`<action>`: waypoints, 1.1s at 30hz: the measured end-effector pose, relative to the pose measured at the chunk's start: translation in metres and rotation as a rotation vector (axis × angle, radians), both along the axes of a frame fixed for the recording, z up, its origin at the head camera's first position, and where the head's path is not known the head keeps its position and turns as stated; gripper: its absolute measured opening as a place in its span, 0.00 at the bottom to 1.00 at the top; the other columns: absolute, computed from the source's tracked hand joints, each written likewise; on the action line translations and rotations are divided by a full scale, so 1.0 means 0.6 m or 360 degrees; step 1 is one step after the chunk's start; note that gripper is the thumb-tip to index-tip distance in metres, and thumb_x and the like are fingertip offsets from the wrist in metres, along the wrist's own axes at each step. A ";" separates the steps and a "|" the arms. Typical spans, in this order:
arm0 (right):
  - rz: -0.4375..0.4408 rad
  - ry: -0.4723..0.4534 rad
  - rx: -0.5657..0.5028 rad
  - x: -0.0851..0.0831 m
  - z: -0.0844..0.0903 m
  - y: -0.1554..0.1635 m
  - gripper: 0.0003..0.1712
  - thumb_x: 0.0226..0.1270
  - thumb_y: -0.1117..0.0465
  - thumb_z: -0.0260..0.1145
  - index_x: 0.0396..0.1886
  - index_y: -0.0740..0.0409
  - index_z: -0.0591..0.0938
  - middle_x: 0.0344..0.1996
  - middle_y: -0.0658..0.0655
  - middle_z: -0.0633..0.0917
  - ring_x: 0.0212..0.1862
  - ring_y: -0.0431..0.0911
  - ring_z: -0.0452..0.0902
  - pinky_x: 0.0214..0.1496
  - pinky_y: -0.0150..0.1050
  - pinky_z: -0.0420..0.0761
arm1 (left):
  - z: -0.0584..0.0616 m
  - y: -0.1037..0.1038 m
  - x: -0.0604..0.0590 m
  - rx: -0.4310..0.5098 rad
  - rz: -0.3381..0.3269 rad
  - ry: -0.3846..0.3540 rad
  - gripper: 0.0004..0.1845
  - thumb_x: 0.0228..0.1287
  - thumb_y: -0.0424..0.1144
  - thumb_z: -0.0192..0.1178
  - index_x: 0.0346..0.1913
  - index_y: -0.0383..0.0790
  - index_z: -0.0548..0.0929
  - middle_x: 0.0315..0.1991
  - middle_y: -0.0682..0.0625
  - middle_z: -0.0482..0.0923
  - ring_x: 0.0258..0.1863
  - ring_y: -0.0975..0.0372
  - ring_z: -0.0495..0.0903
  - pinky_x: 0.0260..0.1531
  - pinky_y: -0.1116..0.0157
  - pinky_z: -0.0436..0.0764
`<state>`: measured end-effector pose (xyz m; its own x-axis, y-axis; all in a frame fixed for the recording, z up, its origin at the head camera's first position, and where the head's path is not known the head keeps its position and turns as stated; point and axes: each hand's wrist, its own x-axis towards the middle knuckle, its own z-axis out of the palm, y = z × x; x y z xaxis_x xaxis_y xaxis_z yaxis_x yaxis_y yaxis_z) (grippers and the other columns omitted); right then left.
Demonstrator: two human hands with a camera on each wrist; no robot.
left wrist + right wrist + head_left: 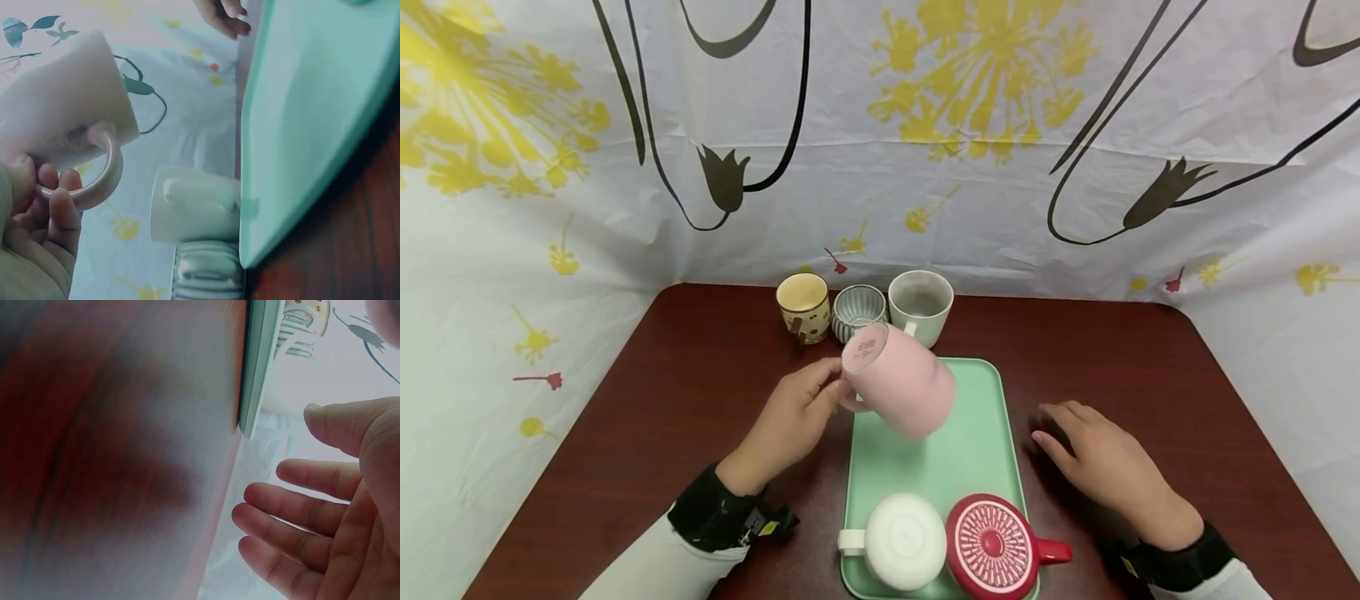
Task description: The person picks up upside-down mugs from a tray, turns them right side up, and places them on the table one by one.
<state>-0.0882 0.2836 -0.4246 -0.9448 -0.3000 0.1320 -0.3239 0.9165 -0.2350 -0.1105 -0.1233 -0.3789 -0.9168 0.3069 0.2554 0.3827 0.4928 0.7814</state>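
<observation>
My left hand [793, 417] pinches the handle of a pink mug [904, 385] above the green tray [979, 417]. The mug is tipped over, its base towards the upper left and its mouth facing down and right. In the left wrist view, the thumb and fingers of the left hand [44, 231] close round the lower part of the handle [111, 165]. On the tray's near end, a white mug [906, 542] and a red mug [991, 546] stand upside down, handles pointing outward. To the right of the tray, my right hand [1108, 471] hovers over the table, fingers relaxed and holding nothing.
Behind the tray stand a yellow dotted cup [805, 321], a grey ribbed cup [859, 308] and a larger whitish mug [921, 304], all upright. The dark red-brown table [700, 400] meets a patterned cloth [865, 208] at its back edge.
</observation>
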 end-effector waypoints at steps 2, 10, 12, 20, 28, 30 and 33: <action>0.0006 0.0002 -0.0004 0.000 -0.001 0.001 0.24 0.70 0.52 0.72 0.60 0.60 0.83 0.52 0.60 0.86 0.54 0.57 0.84 0.52 0.60 0.84 | 0.002 0.005 -0.006 0.0091 0.0012 -0.0101 0.11 0.82 0.44 0.54 0.56 0.48 0.83 0.36 0.51 0.84 0.36 0.58 0.81 0.38 0.63 0.82; -0.0001 -0.0023 0.0004 -0.001 -0.004 0.002 0.25 0.71 0.51 0.70 0.61 0.60 0.83 0.53 0.61 0.86 0.54 0.57 0.84 0.53 0.60 0.84 | -0.012 0.027 -0.038 0.0687 -0.0069 -0.0616 0.15 0.84 0.45 0.48 0.46 0.36 0.79 0.33 0.50 0.79 0.32 0.60 0.76 0.39 0.65 0.79; -0.0003 -0.0029 0.0004 -0.001 -0.003 0.002 0.25 0.71 0.51 0.71 0.61 0.60 0.83 0.53 0.61 0.86 0.55 0.57 0.84 0.53 0.60 0.84 | -0.018 0.032 -0.044 0.0851 -0.0088 -0.0759 0.15 0.85 0.43 0.46 0.48 0.34 0.77 0.34 0.51 0.78 0.32 0.61 0.75 0.40 0.68 0.78; -0.0001 -0.0021 -0.0004 0.000 0.000 -0.001 0.24 0.71 0.52 0.71 0.61 0.59 0.83 0.54 0.60 0.86 0.56 0.57 0.84 0.53 0.60 0.84 | -0.039 0.044 -0.059 0.1435 -0.0289 -0.1153 0.13 0.87 0.40 0.38 0.48 0.41 0.73 0.39 0.54 0.72 0.38 0.67 0.75 0.40 0.75 0.75; 0.0015 -0.0018 -0.0002 -0.002 -0.001 -0.003 0.24 0.71 0.51 0.71 0.61 0.59 0.83 0.54 0.60 0.86 0.56 0.57 0.84 0.53 0.59 0.84 | -0.046 0.049 -0.064 0.1809 -0.0359 -0.1378 0.14 0.87 0.38 0.36 0.45 0.44 0.74 0.40 0.54 0.73 0.40 0.70 0.74 0.40 0.79 0.75; 0.0030 -0.0012 -0.0002 -0.003 -0.001 -0.005 0.24 0.71 0.52 0.71 0.61 0.59 0.83 0.53 0.59 0.86 0.56 0.56 0.84 0.53 0.59 0.84 | -0.046 0.049 -0.064 0.1823 -0.0352 -0.1397 0.14 0.87 0.38 0.35 0.45 0.44 0.73 0.40 0.54 0.73 0.39 0.70 0.74 0.39 0.78 0.74; 0.0062 0.0002 -0.0006 -0.004 0.003 -0.011 0.23 0.71 0.52 0.71 0.60 0.58 0.83 0.53 0.58 0.86 0.55 0.55 0.84 0.52 0.58 0.84 | -0.044 0.051 -0.063 0.1840 -0.0349 -0.1416 0.14 0.87 0.39 0.35 0.46 0.44 0.74 0.40 0.54 0.73 0.39 0.70 0.74 0.38 0.78 0.74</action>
<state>-0.0908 0.2770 -0.4229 -0.9321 -0.3362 0.1347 -0.3598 0.9021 -0.2382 -0.1484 -0.0929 -0.4051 -0.8629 0.4794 -0.1598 -0.4400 -0.5572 0.7042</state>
